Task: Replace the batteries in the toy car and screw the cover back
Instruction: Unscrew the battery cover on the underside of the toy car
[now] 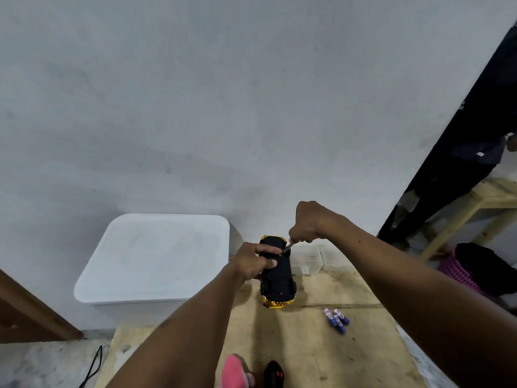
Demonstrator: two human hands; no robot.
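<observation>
The toy car [277,278] lies upside down on the wooden table [313,351], black underside up, with gold bodywork showing at both ends. My left hand [253,263] grips the car's left side, fingers across the underside. My right hand [307,224] is closed on a screwdriver [287,247] whose metal tip slants down onto the underside near the car's far end. Three blue-and-white batteries [336,320] lie together on the table to the right of the car.
A large white lidded bin [156,259] stands left of the car. Small clear plastic boxes [321,259] sit behind it by the wall. A black remote [273,375] and a pink object [234,372] lie at the table's near edge. A wooden bench [475,208] stands right.
</observation>
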